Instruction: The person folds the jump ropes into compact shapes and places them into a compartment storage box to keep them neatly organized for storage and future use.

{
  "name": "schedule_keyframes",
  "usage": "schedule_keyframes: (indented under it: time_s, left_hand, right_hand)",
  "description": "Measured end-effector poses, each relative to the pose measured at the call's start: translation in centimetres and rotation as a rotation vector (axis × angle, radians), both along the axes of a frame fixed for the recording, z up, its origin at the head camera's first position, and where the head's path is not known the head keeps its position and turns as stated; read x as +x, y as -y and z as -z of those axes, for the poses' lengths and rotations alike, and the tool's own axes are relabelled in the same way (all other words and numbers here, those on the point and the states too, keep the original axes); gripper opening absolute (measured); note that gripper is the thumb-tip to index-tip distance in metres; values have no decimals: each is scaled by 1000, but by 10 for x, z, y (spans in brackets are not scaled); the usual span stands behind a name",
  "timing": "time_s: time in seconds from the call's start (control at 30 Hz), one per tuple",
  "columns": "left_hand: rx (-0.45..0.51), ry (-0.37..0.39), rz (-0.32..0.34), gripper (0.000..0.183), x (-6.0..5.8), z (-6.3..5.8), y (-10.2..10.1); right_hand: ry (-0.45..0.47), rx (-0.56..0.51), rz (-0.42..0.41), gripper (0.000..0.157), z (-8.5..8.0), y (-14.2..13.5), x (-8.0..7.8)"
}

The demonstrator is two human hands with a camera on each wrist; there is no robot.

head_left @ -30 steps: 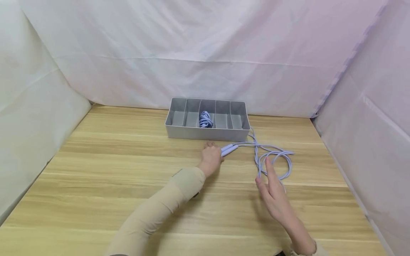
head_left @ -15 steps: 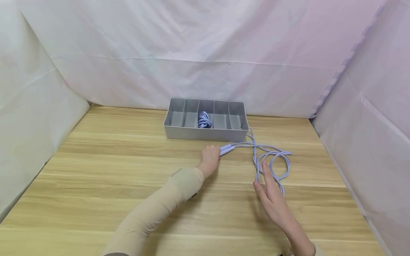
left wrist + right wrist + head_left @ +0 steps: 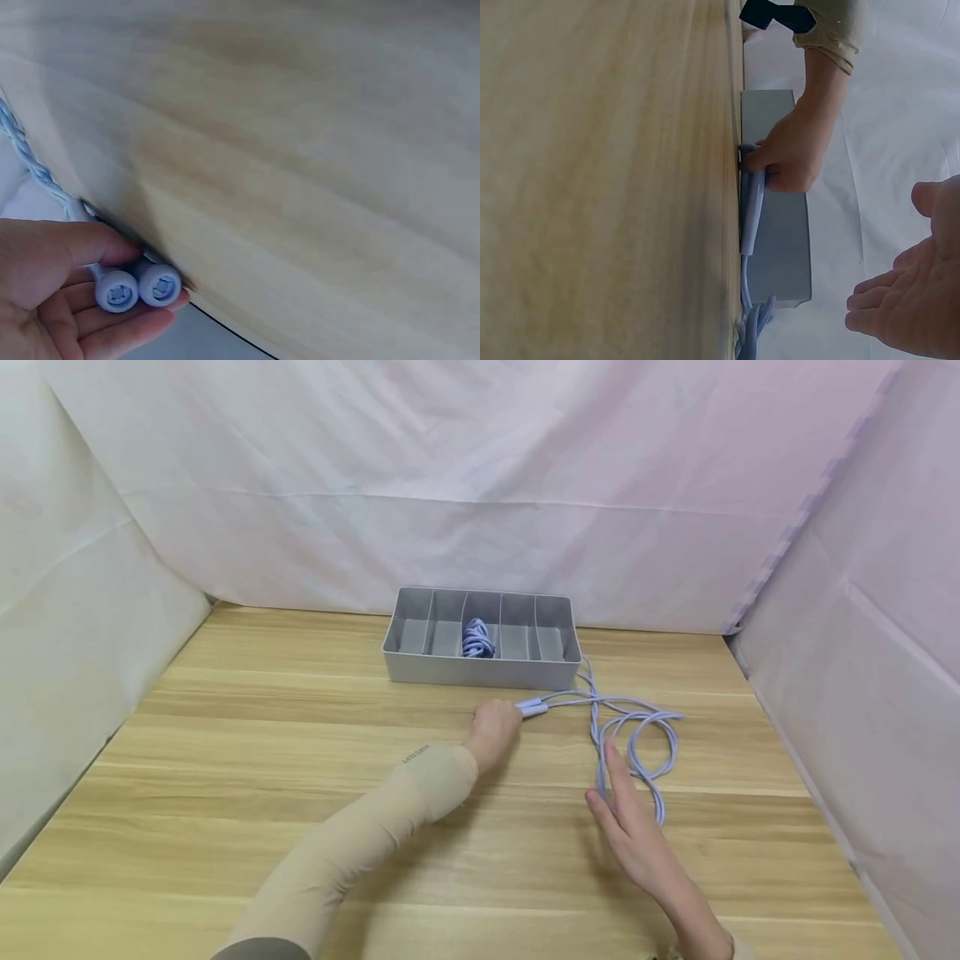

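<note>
A lavender jump rope lies on the table in front of the grey box. My left hand (image 3: 495, 731) grips its two handles (image 3: 535, 711) side by side. In the left wrist view, the round handle ends (image 3: 160, 286) show between thumb and fingers. From the handles the cord (image 3: 652, 717) runs right into loose loops and a twisted length. My right hand (image 3: 633, 839), fingers straight and holding nothing, is at the near left side of these loops. Whether its fingertips touch the cord cannot be told.
The grey box (image 3: 480, 673) has several compartments and stands at the table's back. A coiled lavender cord (image 3: 477, 641) sits in its middle compartment. White cloth (image 3: 480, 552) hangs behind and on both sides of the wooden table (image 3: 247, 760).
The right hand has moved slightly toward me and to the left. Held in the left hand, the handles have turned a little flatter and shifted a small way.
</note>
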State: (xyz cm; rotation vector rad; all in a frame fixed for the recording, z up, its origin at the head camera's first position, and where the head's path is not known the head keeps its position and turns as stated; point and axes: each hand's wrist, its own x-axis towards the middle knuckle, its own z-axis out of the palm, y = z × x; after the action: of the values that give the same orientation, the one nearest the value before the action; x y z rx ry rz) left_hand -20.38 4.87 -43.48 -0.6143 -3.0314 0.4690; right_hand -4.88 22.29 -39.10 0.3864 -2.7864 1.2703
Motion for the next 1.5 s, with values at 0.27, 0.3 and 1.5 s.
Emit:
schedule_keyframes:
  time_s: [0.27, 0.3, 1.5]
  left_hand:
    - [219, -123, 158, 5, -93, 159, 8]
    - [252, -151, 187, 6, -95, 163, 11]
    - [1510, 911, 197, 23, 80, -124, 128]
  right_hand:
    - [12, 2, 1, 63, -3, 1, 0]
    - [15, -1, -3, 64, -4, 0, -1]
    - [-351, -50, -226, 27, -86, 34, -102]
